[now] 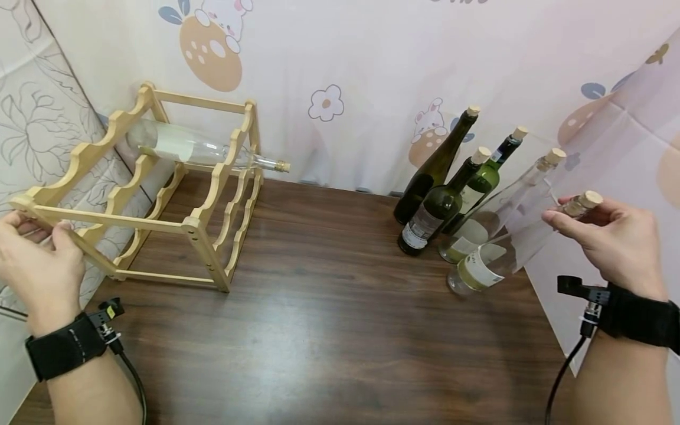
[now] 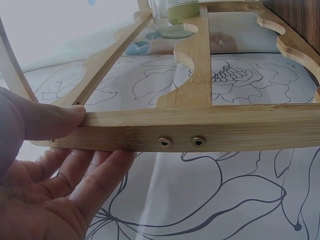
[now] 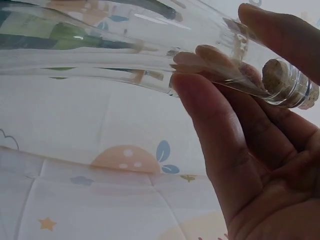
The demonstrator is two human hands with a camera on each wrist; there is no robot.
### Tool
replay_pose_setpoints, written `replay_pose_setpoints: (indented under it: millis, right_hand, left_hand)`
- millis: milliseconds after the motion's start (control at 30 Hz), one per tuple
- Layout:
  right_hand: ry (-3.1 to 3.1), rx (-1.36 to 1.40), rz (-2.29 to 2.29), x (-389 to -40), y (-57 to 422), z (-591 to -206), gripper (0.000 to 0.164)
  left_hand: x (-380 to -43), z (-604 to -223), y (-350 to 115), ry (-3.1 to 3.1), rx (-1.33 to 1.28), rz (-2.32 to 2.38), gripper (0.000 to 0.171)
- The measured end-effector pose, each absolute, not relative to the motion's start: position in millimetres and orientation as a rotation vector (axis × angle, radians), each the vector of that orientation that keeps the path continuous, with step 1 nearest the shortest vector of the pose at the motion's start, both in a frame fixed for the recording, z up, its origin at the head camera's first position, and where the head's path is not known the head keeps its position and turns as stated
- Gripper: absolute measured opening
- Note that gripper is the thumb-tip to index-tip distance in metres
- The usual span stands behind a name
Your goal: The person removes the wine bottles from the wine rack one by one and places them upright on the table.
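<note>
My left hand (image 1: 45, 265) holds the near left corner of a wooden wine rack (image 1: 108, 218). In the left wrist view the thumb lies on one side of the rack's post (image 2: 225, 127), with the fingers against the other. A clear corked bottle (image 1: 180, 141) lies across the rack's top tier, its neck pointing right. At the right, my right hand (image 1: 621, 236) grips the neck of another clear bottle (image 1: 480, 271) just below its cork (image 3: 277, 77). That bottle leans toward the hand, its labelled base low at the tabletop.
Behind the gripped bottle stands a second clear bottle (image 1: 510, 198). A dark bottle (image 1: 438, 159), a dark green one (image 1: 441, 203) and a green one (image 1: 486, 177) cluster beside it, all corked. A patterned curtain (image 1: 372, 71) borders the brown wooden table (image 1: 319, 330) at the back.
</note>
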State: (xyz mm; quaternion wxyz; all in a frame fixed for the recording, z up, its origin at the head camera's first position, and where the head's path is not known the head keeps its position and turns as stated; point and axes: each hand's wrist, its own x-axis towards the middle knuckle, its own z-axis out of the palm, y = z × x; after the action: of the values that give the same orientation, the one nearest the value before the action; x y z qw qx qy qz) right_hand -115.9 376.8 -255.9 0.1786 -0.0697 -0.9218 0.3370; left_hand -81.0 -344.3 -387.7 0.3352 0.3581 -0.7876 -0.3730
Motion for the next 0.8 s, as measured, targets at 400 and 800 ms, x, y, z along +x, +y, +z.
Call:
replay_pose_setpoints:
  millis: [400, 800]
  right_hand:
    - [-2.686, -0.212, 0.886, -118.1, 379.4, -260.4, 0.032]
    - [-2.673, -0.232, 0.905, -124.8, 377.8, -267.7, 0.022]
  left_hand:
    - [-81.3, -388.0, -343.8, -2.053, 0.962, -0.948, 0.046]
    - [-82.7, -389.2, -345.4, -2.059, 0.935, -0.920, 0.044]
